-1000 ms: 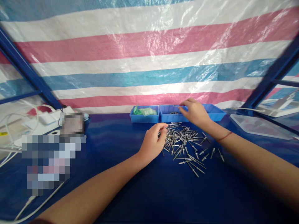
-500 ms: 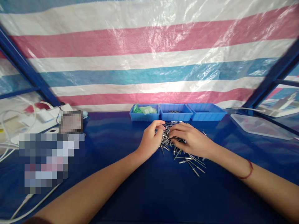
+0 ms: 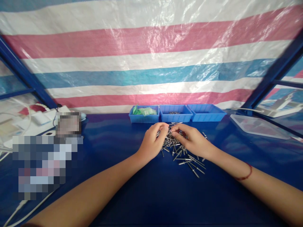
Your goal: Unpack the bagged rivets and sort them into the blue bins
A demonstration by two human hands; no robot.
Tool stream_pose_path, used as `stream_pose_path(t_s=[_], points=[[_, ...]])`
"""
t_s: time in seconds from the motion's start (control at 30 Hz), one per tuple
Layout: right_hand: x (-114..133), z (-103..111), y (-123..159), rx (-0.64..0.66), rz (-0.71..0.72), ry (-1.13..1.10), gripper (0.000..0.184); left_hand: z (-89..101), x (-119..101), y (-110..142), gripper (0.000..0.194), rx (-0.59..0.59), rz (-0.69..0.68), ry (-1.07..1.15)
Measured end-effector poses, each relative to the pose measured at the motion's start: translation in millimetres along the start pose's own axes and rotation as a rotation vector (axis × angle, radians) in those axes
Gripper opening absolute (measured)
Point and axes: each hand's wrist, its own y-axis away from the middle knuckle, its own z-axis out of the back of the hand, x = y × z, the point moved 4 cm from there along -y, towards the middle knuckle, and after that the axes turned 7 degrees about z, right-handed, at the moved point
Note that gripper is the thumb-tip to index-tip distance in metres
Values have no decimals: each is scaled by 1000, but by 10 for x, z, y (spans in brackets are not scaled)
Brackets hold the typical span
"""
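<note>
A loose pile of silver blind rivets (image 3: pixel 174 143) lies on the blue tabletop, long thin stems pointing every way. Over its far left side, my left hand (image 3: pixel 152 138) is closed, thumb and forefinger tips together; what they hold is hidden. My right hand (image 3: pixel 193 140) pinches with thumb and fingers close beside the left fingertips, and a bit of silver metal, seemingly a rivet, shows there. Several rivets (image 3: pixel 193 165) are spread out on the near right side of the pile, below my right hand.
Three blue bins stand behind the pile: the left bin (image 3: pixel 144 119) holds green plastic bags, the middle bin (image 3: pixel 176 118) some rivets, and the right bin (image 3: pixel 208 117) shows a bare floor. A clear plastic lid (image 3: pixel 258 127) lies right. Power strips and cables (image 3: pixel 30 124) crowd the left.
My right hand has lifted from the rivets and come to my left fingertips, its fingers now pinched. The left thumb and forefinger have drawn together. The view has shifted slightly.
</note>
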Motion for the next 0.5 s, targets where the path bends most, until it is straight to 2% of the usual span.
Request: stream_pose_path(t_s=[0.07, 0.17, 0.4, 0.5], points=[[-56, 18, 33, -46, -109, -143, 19, -10, -55, 20, 14, 17, -96, -48], [-54, 22, 64, -65, -148, -246, 23, -15, -78, 32, 10, 14, -171, -85], [-13, -8, 65, -96, -212, -438, 25, 17, -87, 44, 5, -42, -175, -98], [-44, 27, 68, -184, -238, -496, 23, 13, -75, 40, 6, -48, -145, -100]])
